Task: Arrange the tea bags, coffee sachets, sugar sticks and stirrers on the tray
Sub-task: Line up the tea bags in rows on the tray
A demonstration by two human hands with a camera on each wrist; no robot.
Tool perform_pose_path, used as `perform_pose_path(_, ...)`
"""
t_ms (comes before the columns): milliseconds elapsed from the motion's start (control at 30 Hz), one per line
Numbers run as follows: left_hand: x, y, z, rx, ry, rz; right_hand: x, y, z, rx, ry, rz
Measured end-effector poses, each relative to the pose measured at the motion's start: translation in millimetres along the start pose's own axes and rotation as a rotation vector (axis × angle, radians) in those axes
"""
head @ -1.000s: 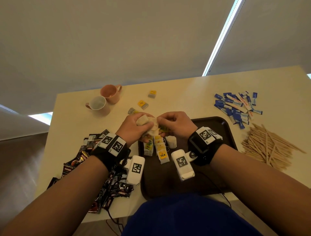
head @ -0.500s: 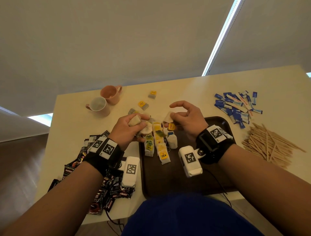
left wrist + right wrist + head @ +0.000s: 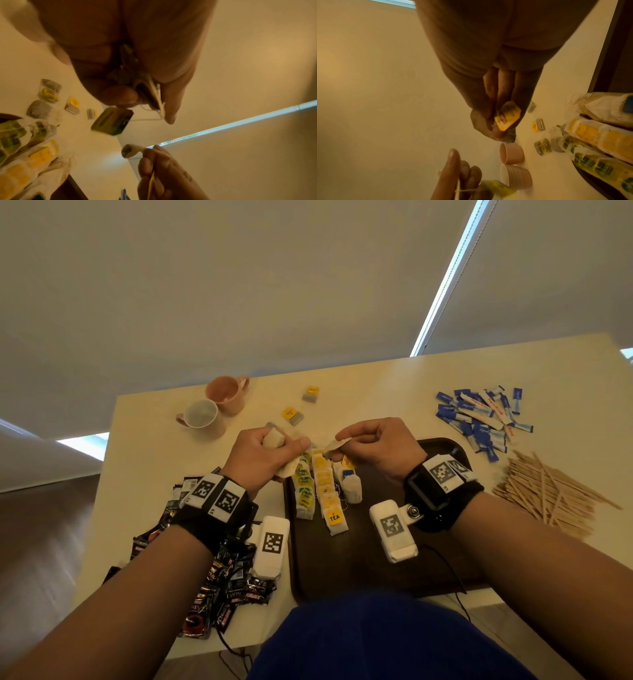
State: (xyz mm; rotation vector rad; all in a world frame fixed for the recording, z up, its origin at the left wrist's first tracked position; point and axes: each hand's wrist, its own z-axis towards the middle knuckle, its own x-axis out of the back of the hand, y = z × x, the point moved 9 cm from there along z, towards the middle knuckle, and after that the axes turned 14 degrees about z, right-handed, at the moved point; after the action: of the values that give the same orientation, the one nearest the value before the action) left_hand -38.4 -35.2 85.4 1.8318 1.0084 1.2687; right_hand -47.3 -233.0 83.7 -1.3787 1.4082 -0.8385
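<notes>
left hand (image 3: 263,455) clutching tea bags, right hand (image 3: 376,446) pinching single tea bag (image 3: 337,446); both hovering over tray (image 3: 442,450) far end, above rows running toward person.

Two pink mugs (image 3: 214,405) on the table (image 3: 394,378), far left corner, touching or nearly so: rear one tipped on its side with handle to the right, front one with handle to the left. Right wrist view shows both mugs (image 3: 513,166) side by side. Grey roller blinds (image 3: 239,285) behind, bright gap (image 3: 445,282) between them. Wood floor (image 3: 44,542) at left.
</notes>
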Motion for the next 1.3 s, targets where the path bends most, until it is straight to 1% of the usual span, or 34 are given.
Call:
perform_pose_path(100,3.5,8.3,2.6,-0.145,0.042,0.169,-9.7,-1.5,-1.6,-0.02,-0.039,-0.013)
perform_pose_path(200,-2.0,19.3,-2.0,-0.246,0.001,0.224,-17.0,1.0,1.1,-0.019,-0.053,-0.013)
perform_pose_path(300,-4.1,22.6,-4.5,-0.265,-0.01,0.286,-21.2,1.9,3.4,-0.01,-0.046,-0.043)
perform_pose_path(367,-4.5,22.7,-4.5,-0.275,0.01,0.321,-24.2,-0.6,3.0,0.004,-0.049,-0.058)
perform_pose_path(500,1.7,29.1,-5.5,-0.309,0.104,0.334,-34.5,0.0,0.6,-0.028,-0.123,0.006)
perform_pose_path(600,1.7,32.4,-5.5,-0.346,0.095,0.325,-36.9,3.9,0.8,-0.049,-0.154,0.03)
perform_pose_path(667,3.5,31.9,-4.5,-0.348,0.094,0.307,-36.1,4.6,0.7,-0.043,-0.148,0.045)
perform_pose_path(800,13.0,25.2,-0.2,-0.314,0.133,0.265,-29.1,8.5,-1.4,-0.056,-0.116,0.046)
perform_pose_path(933,17.6,19.6,3.8,-0.27,0.138,0.233,-24.6,15.5,-3.6,-0.071,-0.097,0.019)
perform_pose_path(1067,22.9,28.3,2.8,-0.268,0.161,0.207,-24.1,31.3,-4.5,-0.14,-0.098,0.04)
perform_pose_path(1300,26.8,46.2,0.9,-0.272,0.171,0.064,-31.4,53.0,-5.8,-0.234,-0.11,0.108)
